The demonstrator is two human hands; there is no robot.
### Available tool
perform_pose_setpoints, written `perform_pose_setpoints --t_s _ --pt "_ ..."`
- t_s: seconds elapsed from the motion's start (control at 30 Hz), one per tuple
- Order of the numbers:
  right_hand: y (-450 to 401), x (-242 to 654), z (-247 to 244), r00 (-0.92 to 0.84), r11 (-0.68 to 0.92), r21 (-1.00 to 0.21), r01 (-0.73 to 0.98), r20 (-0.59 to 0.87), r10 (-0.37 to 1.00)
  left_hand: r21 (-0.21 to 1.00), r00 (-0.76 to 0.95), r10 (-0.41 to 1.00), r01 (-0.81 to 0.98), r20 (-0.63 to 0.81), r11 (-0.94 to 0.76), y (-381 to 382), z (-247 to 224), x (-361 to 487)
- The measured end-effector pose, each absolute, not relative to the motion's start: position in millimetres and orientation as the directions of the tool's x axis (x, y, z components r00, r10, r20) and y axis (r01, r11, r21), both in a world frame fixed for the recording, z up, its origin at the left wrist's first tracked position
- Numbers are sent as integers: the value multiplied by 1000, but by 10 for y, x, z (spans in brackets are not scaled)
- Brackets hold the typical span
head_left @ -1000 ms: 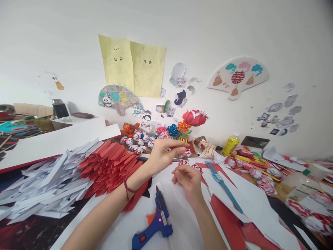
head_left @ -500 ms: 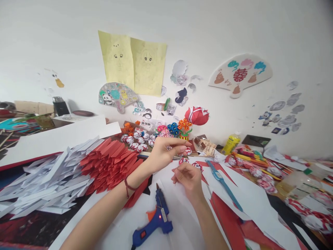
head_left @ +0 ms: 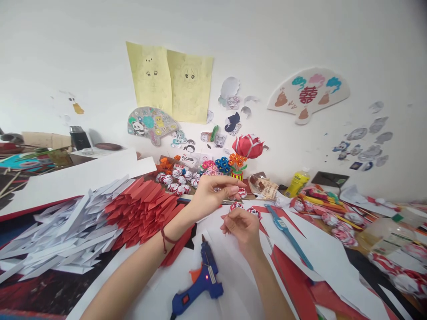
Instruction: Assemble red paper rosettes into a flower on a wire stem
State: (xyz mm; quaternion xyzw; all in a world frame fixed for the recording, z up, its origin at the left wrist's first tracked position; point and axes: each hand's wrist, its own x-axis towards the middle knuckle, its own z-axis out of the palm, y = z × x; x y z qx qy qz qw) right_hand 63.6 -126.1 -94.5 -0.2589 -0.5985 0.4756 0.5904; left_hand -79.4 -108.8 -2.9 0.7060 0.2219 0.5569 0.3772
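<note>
My left hand is raised over the paper, thumb and fingers pinched together on something too thin to make out. Lower and to its right, my right hand is closed too, its fingertips pressed together; what they hold is too small to name. Red-and-white paper balls lie just behind my right hand. A blue glue gun with a lit red light rests on white paper below the hands. Behind them, a large red-and-white paper flower stands above a small pot of orange flowers.
Folded white strips and red strips are piled at left. A blue watch lies right of my right hand. A yellow bottle, a clear bottle and more paper balls stand or lie at right.
The large red-and-white flower has shifted slightly left and turned more upright. Both hands keep nearly the same pose; the whole view has shifted a little.
</note>
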Motion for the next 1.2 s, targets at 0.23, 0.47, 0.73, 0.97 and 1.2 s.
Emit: perform_pose_setpoints --t_s 0.23,0.47,0.73,0.97,1.2 --pt "-1254 650 -938 -154 391 -881 -266 439 885 720 237 707 42 667 -693 -1106 -7 -802" --pt "-1246 661 -927 -159 393 -879 -270 444 882 676 212 679 98 703 -730 -1123 -18 -791" --pt "-1248 655 -915 -161 397 -888 -232 437 885 630 206 655 180 727 -756 -1130 -19 -784" --pt "-1231 641 -908 -175 408 -882 -235 451 875 659 178 682 178 709 -731 -1101 -36 -766" --pt "-1250 639 -935 -144 425 -886 -184 452 880 697 190 711 145 677 -702 -1085 -45 -780"
